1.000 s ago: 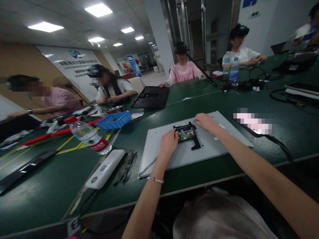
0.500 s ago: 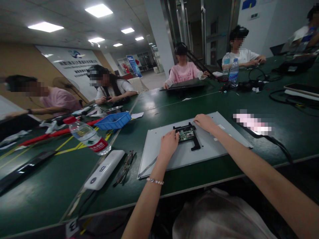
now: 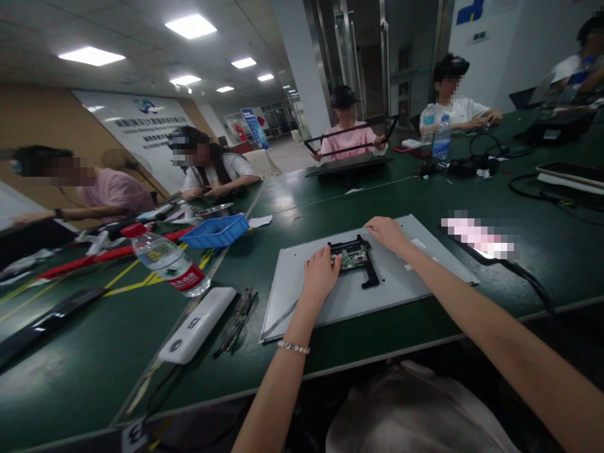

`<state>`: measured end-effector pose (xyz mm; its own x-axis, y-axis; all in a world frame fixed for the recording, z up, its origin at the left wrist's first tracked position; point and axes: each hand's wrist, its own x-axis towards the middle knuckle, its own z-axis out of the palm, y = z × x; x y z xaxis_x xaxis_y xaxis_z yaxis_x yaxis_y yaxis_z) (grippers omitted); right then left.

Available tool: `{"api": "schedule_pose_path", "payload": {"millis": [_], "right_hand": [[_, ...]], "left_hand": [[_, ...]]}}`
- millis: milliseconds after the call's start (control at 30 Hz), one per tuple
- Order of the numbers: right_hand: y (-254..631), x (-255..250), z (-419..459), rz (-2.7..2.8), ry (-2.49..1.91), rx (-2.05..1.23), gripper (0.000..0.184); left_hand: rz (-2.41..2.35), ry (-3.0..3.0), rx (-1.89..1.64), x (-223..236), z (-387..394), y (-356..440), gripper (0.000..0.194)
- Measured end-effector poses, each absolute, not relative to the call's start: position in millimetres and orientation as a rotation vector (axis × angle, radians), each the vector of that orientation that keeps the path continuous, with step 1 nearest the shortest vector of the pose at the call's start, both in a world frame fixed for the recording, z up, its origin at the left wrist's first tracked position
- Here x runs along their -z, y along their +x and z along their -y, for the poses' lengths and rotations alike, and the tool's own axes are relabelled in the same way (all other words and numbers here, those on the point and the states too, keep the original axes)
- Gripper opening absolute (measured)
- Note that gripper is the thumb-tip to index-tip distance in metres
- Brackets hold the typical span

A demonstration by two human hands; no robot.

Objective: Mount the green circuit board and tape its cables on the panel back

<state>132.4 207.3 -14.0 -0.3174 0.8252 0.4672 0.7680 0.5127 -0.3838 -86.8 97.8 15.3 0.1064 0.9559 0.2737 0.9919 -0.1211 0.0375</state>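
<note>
- Panel (image 3: 344, 302) flat on desk (image 3: 406, 327), in front of the wearer; black bracket (image 3: 370, 275) and green board (image 3: 352, 259) on its upper face. Board side up probably keeps the parts reachable while the desk takes the weight.
- Left hand (image 3: 322, 274) at bracket's left side, fingers bent, thumb by the board. Likely steadying; cannot tell if this grip clasps anything.
- Right hand (image 3: 387, 236) near bracket's far right corner, fingers curled at panel's far edge. Clasping or just resting: cannot tell. Hands either side of the bracket perhaps share the hold.
- Bottle (image 3: 174, 267), power bank (image 3: 198, 324) and glasses (image 3: 238, 321) stand or lie left of the panel, apart from it, which leaves the hands room.
- Hidden: panel's underside; part of its face beneath left wrist and right forearm; bracket's left side behind fingers.
- Hard to read: board's small parts; phone (image 3: 479, 239) at right, blurred into blocks.
</note>
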Motion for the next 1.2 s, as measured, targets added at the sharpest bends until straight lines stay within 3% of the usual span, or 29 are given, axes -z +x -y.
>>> {"api": "schedule_pose_path", "payload": {"millis": [433, 733, 1200], "right_hand": [[100.7, -1.4, -192.0, 2.148, -1.12, -0.162, 0.024], [94.0, -2.9, -194.8, 2.301, -1.165, -0.032, 0.025], [91.2, -1.9, -198.7, 2.471, -1.275, -0.144, 0.029]], "left_hand": [[1.811, -2.29, 0.504, -13.6, -100.5, -89.3, 0.043], [1.421, -2.669, 0.32, -14.4, -95.3, -84.8, 0.043], [1.415, -2.711, 0.283, -15.2, -96.1, -85.7, 0.047]]}}
